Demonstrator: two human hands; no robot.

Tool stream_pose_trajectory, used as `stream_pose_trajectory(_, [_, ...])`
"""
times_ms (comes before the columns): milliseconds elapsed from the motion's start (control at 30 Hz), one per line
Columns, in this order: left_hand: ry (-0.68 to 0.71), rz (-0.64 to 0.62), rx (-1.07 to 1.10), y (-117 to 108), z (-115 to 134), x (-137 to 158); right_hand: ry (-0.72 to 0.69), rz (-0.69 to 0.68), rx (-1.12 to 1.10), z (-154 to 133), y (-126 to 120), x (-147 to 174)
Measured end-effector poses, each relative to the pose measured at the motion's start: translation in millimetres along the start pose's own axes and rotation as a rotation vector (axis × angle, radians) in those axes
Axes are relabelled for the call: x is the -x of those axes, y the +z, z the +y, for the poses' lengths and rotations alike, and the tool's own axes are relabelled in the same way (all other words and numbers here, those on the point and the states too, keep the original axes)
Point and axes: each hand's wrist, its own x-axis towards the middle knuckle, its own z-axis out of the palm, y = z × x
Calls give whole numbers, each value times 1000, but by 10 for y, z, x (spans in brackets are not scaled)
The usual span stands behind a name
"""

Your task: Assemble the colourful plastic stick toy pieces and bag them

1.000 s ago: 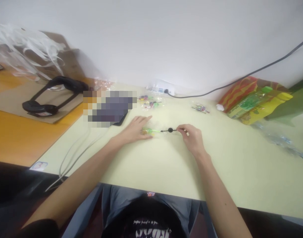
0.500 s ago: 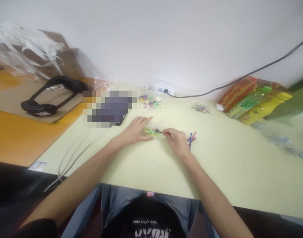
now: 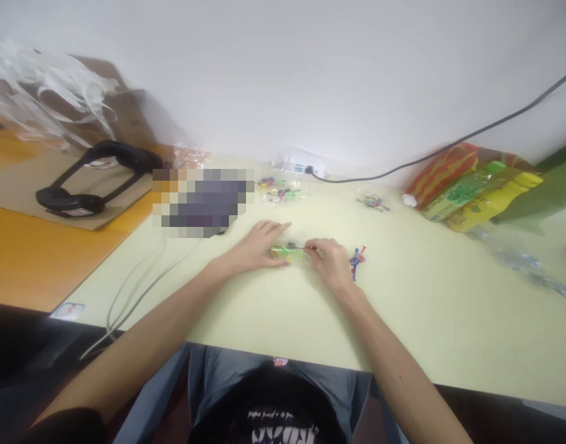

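My left hand [image 3: 254, 248] lies at the middle of the table, fingers stretched out and thumb apart, against a small clear bag [image 3: 282, 251] with green and yellow pieces in it. My right hand [image 3: 330, 259] is closed in a pinch on a thin dark stick-like piece [image 3: 298, 248] that reaches toward the bag; whether its far end is inside the bag I cannot tell. Just right of that hand lies a small heap of blue, red and pink plastic pieces [image 3: 357, 260].
Farther back lie bags of colourful small pieces [image 3: 283, 194] and another small bag [image 3: 373, 201]. A power strip [image 3: 299, 166] with a grey cable stands by the wall. Snack packets and a green-capped bottle [image 3: 472, 188] are at right. A blurred-out dark device [image 3: 204, 203] and white cables lie left.
My left hand has shifted slightly to the right along with the bag's pieces. My right hand keeps its pinch in nearly the same place.
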Motion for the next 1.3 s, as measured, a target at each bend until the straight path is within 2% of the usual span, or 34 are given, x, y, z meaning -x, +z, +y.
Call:
stream_pose_trajectory(133, [-1,8,-3,14,11,-3,-38,-17,-61,-20,44,-1])
stream_pose_trajectory(300, [23,9,6,30,25,-11,-5,-15,-88,-64,65,-3])
stream_pose_trajectory(400, [29,3,8,33,39,-14,37,34,-82,-113,53,-7])
stream_pose_trajectory(533, [39,-10,9,31,73,-13,127,72,-184,-173,46,-4])
stream_pose_trajectory(667, [51,-19,10,34,106,-20,181,13,-272,-174,67,4])
stream_pose_trajectory(933, [68,-13,6,59,87,-33,94,-109,-198,-168,78,-29])
stream_pose_trajectory(1000, [54,-11,5,57,74,-32,73,-99,-226,-151,14,-48])
stream_pose_trajectory(1067, [24,-14,-5,49,59,-27,81,-17,-196,-86,-115,-59])
stream_pose_trajectory(1167, [-23,-9,-19,35,29,-14,113,226,52,110,-420,-34])
stream_pose_trajectory(1267, [-51,2,-20,24,-6,0,134,323,302,342,-731,45])
stream_pose_trajectory(1300, [-58,4,-20,21,-17,4,141,310,348,404,-805,75])
